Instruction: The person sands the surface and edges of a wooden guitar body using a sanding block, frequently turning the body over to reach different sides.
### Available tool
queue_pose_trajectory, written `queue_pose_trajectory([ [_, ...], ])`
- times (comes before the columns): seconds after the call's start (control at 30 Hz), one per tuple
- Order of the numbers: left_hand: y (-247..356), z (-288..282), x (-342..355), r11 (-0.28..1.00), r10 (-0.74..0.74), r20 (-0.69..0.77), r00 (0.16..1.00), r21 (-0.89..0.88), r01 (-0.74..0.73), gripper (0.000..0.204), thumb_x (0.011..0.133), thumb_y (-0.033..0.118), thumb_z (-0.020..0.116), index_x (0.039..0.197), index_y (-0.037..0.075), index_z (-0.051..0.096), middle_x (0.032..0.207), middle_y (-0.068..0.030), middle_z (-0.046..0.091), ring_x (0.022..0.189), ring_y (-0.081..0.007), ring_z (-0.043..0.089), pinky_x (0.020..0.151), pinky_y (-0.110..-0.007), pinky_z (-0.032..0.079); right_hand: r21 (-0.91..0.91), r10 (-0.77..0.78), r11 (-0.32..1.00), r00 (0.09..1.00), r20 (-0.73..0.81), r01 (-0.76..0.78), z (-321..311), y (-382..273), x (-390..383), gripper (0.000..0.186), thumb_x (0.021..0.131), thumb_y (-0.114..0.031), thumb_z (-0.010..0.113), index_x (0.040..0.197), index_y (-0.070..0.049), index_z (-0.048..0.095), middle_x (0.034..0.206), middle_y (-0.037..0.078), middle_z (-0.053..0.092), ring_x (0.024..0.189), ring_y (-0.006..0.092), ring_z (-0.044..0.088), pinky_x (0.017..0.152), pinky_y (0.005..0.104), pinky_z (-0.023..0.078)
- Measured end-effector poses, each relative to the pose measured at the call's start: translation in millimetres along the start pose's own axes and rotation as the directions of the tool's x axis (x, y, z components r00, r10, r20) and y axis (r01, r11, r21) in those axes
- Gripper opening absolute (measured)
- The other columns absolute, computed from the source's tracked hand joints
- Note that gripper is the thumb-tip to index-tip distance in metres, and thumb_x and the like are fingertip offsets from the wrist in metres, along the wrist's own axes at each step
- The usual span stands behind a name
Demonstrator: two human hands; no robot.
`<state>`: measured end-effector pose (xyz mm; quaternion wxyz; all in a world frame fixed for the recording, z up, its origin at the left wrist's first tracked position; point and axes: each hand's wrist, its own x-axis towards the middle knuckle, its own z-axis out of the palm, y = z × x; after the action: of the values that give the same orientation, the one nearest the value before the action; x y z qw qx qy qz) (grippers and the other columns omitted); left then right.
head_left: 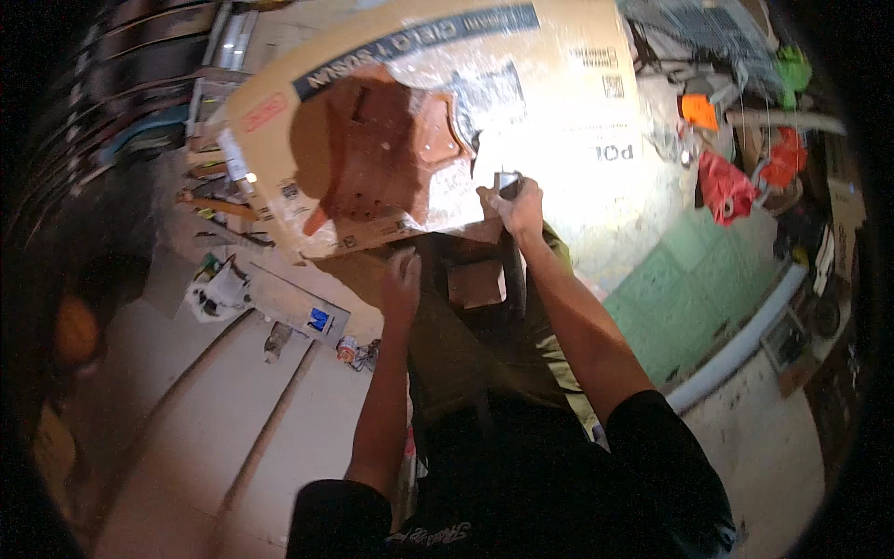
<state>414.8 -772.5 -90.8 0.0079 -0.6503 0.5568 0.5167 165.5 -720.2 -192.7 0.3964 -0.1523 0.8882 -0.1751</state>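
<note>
My right hand grips a small silvery, block-like object at the lower right of a large cardboard sheet, under bright light. A large reddish-brown flat piece and a smaller brown piece with small holes lie on the cardboard, left of that hand. My left hand is just below the cardboard's lower edge, fingers curled; whether anything is in them I cannot make out. A small brown block shows in the dark area between my hands.
At right are red cloths, an orange item, green tiles and a long pale pipe. At left lie stacked strips, a white bag and small items on a ledge, with poles below.
</note>
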Motion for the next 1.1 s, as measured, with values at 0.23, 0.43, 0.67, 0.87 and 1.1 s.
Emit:
queue_pose_trajectory([
  [0.23,10.6,134.9,107.3,0.972,0.236,-0.105,0.966,0.020,-0.235,0.053,0.093,0.019,0.068,0.138,-0.003,0.051,0.135,-0.0281,0.056,0.129,-0.0416,0.052,0.108,-0.048,0.042,0.716,0.191,0.673,0.979,0.073,-0.185,12.0,29.3,2.3,0.022,0.083,-0.009,0.073,0.102,-0.004,0.064,0.092,0.005,0.066,0.073,0.0136,0.061,0.063,0.0277,0.050],
  [0.43,24.4,168.4,127.4,0.957,0.286,-0.338,0.897,0.044,-0.288,0.064,0.087,0.029,0.077,0.139,0.000,0.053,0.134,-0.0278,0.052,0.129,-0.0462,0.047,0.112,-0.054,0.033,0.915,-0.103,0.013,0.910,0.402,-0.403,-15.4,46.6,-27.0,0.056,0.085,-0.030,0.064,0.134,-0.006,0.055,0.116,0.016,0.069,0.099,0.0288,0.068,0.086,0.0423,0.058],
  [0.67,1.9,178.6,148.7,0.918,0.382,-0.366,0.848,0.050,-0.392,0.024,0.085,0.016,0.072,0.106,0.005,0.068,0.104,-0.0152,0.067,0.110,-0.0372,0.058,0.101,-0.048,0.039,0.881,-0.272,-0.204,0.889,0.368,-0.427,-5.3,61.7,-26.4,0.055,0.089,-0.036,0.062,0.133,-0.004,0.056,0.114,0.019,0.068,0.091,0.0328,0.068,0.076,0.0446,0.059],
  [0.87,-12.7,167.3,113.6,0.813,0.484,-0.429,0.763,-0.102,-0.573,0.024,0.086,0.008,0.073,0.105,-0.002,0.062,0.097,-0.0161,0.065,0.089,-0.0284,0.064,0.079,-0.041,0.050,0.907,-0.510,-0.170,0.822,0.254,-0.386,-3.3,85.2,-32.3,0.056,0.091,-0.039,0.064,0.133,-0.003,0.056,0.118,0.017,0.066,0.093,0.0279,0.068,0.076,0.0374,0.057],
  [1.1,-44.4,128.0,39.7,0.750,0.641,-0.444,0.627,0.189,-0.634,0.026,0.083,0.007,0.073,0.104,-0.006,0.064,0.098,-0.0216,0.069,0.088,-0.0322,0.068,0.079,-0.041,0.053,0.812,-0.399,0.483,0.908,-0.129,0.327,-9.8,96.7,-100.4,0.049,0.094,-0.026,0.056,0.135,0.000,0.053,0.126,0.013,0.060,0.111,0.0242,0.060,0.095,0.0384,0.051],
])
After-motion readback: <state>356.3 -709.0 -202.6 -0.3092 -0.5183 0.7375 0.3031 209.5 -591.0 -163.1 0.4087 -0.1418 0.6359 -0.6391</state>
